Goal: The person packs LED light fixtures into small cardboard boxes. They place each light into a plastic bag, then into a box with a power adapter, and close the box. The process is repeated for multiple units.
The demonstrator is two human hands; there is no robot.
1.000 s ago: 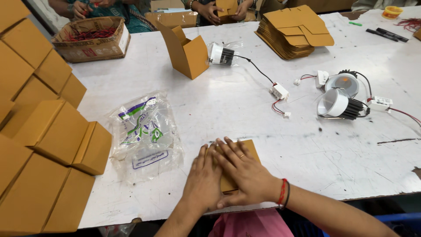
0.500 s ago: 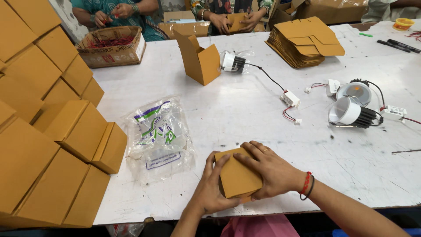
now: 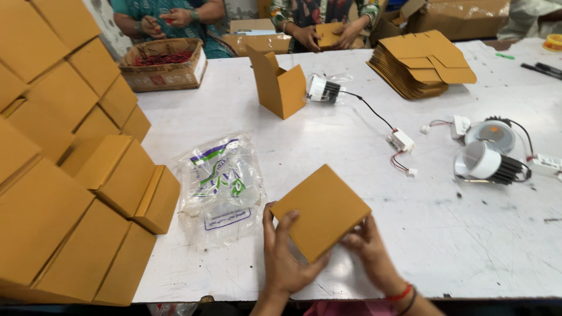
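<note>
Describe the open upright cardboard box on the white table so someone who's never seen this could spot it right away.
Start at the white table and look to its far side, between the carton of red pieces on the left and the stack of flat cardboard blanks on the right. The open box stands there, beside a white-and-black lamp. Unlike the closed boxes piled at the left, its flap is raised.

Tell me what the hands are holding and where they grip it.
Both hands hold a small closed brown cardboard box above the white table. The left hand grips its lower left edge, the right hand its lower right corner.
</note>
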